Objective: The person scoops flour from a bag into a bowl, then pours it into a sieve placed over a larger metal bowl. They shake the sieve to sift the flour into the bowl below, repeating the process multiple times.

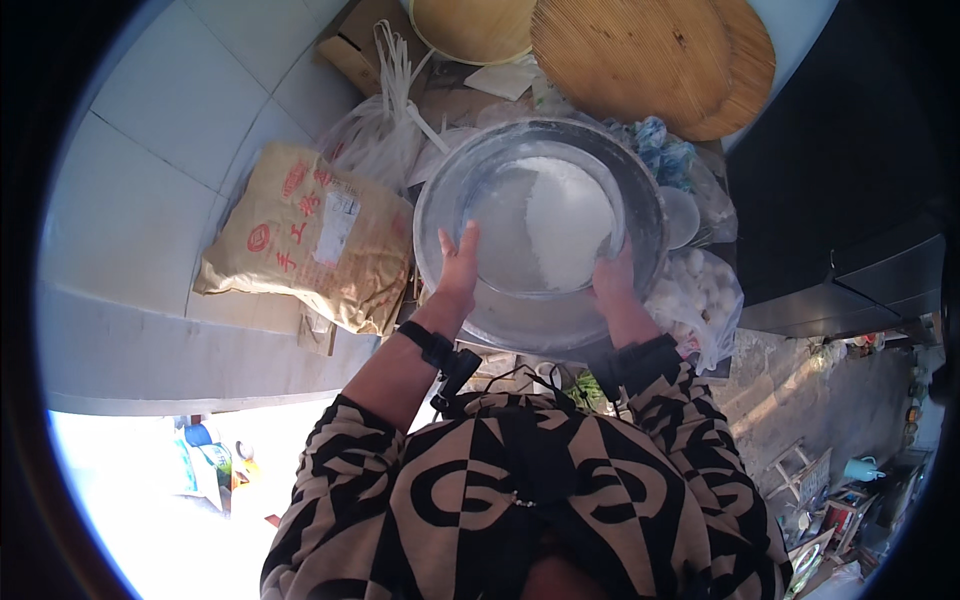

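Note:
A round sieve [500, 245] with a thin rim is held between my two hands, inside or just above a wide metal basin [437, 180]. White flour [565, 220] lies heaped on the right part of its mesh. My left hand [456, 270] grips the sieve's left side, thumb and fingers against the rim. On the other side my right hand [614, 285] clasps the lower right of the rim, its fingers partly hidden. How far the sieve is above the basin's bottom I cannot tell.
Left of the basin leans a brown paper sack [300, 240] with red print. Round wooden lids [650, 60] stand behind it. At the right are a clear bag of pale round things [700, 300], a small white bowl [681, 218] and a black cabinet [840, 200].

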`<state>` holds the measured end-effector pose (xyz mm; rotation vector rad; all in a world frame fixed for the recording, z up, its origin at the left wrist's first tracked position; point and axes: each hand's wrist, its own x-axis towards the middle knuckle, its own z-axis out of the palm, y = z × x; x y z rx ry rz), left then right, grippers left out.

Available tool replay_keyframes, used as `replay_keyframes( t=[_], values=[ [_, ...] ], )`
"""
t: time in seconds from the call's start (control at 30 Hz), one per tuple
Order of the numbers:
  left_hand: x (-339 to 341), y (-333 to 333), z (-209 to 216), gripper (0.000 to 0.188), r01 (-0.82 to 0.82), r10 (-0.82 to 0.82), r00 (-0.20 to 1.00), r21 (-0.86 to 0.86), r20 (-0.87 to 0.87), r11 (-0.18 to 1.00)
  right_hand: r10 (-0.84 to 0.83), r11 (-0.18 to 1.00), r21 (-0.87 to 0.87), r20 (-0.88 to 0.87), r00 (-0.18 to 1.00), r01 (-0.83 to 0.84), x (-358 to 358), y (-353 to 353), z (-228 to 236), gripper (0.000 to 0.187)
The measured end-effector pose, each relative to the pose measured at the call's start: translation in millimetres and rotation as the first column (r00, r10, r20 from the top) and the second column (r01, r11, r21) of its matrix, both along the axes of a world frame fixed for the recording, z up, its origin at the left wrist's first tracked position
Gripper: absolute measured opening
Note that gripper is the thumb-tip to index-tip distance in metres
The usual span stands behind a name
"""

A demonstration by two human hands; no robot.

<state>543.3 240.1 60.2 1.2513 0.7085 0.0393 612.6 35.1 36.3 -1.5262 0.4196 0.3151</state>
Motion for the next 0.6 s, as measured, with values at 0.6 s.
replay_keyframes(
  t=[0.6],
  values=[
    [7.5, 43.3, -33.2, 0.063, 0.419, -0.469, 0.883, 0.469, -0.013, 0.777, 0.159, 0.974, 0.147, 0.095, 0.983, -0.172, 10.9, -13.3, -7.1, 0.07]
  ],
)
